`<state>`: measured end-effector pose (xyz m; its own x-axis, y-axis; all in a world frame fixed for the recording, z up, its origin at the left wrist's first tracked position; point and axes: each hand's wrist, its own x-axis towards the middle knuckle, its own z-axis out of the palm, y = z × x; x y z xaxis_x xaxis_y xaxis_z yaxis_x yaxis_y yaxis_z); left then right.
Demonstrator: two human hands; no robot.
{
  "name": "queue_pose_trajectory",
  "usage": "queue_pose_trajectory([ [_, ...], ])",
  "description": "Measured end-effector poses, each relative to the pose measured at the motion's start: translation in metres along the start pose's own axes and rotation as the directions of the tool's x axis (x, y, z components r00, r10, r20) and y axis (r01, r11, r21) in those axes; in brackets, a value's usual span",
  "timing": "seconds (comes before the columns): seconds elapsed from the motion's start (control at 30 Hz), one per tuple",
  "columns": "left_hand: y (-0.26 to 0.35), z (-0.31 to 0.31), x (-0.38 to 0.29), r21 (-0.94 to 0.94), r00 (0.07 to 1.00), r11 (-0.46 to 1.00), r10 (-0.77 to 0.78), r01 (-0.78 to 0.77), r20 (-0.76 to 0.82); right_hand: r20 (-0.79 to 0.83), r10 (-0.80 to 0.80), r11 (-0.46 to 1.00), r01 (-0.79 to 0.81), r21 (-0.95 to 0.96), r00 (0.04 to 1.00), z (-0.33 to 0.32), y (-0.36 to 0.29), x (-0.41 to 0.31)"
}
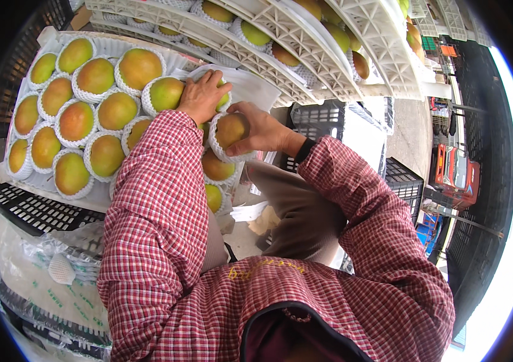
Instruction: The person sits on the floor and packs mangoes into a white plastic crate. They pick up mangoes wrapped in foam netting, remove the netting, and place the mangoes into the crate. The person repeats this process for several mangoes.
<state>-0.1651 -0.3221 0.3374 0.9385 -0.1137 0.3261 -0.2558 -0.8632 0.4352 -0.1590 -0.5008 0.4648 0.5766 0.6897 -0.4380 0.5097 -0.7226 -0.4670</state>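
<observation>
Rows of green and orange mangoes in white foam net sleeves fill a lined white crate (1,174) in front of me. My left hand (202,95) curls over the top of a netted mango (224,96) near the crate's far right corner; its thumb is hidden. Just to the right, my right hand (263,129) grips another netted mango (231,130), thumb below and fingers above, over the crate's right end. A greener mango (167,93) sits against my left hand's other side. My left sleeve hides part of the crate's middle.
White plastic crates (301,45) of netted mangoes are stacked beyond. Black crates (34,208) sit under the mango crate and at right, one black crate (401,185) standing on the floor. A loose foam net (61,270) lies on plastic wrap at left. A red truck (455,176) is farther right.
</observation>
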Motion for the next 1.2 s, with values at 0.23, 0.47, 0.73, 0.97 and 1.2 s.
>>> queue_pose_trajectory([
  [0.23,0.008,-0.022,-0.008,-0.029,0.988,0.999,-0.042,0.047,0.146,0.007,0.106,0.883,-0.091,-0.461,0.994,-0.01,-0.004,0.013],
  [0.47,0.003,-0.025,-0.015,-0.05,0.992,0.998,-0.021,0.027,0.122,-0.24,0.168,0.909,-0.244,-0.338,0.956,0.02,0.001,0.026],
  [0.73,-0.002,-0.026,-0.016,-0.117,0.995,0.993,-0.007,0.019,0.102,-0.314,0.098,0.974,-0.156,-0.165,0.944,0.039,0.019,0.021],
  [0.97,-0.008,-0.024,-0.013,-0.196,0.995,0.981,0.011,0.009,0.102,-0.327,0.04,0.999,-0.05,-0.022,0.944,0.05,0.033,0.018],
  [1.2,-0.011,-0.028,-0.013,-0.169,0.991,0.985,0.032,-0.01,0.128,-0.227,-0.055,0.996,0.038,-0.077,0.972,0.055,0.048,0.024],
])
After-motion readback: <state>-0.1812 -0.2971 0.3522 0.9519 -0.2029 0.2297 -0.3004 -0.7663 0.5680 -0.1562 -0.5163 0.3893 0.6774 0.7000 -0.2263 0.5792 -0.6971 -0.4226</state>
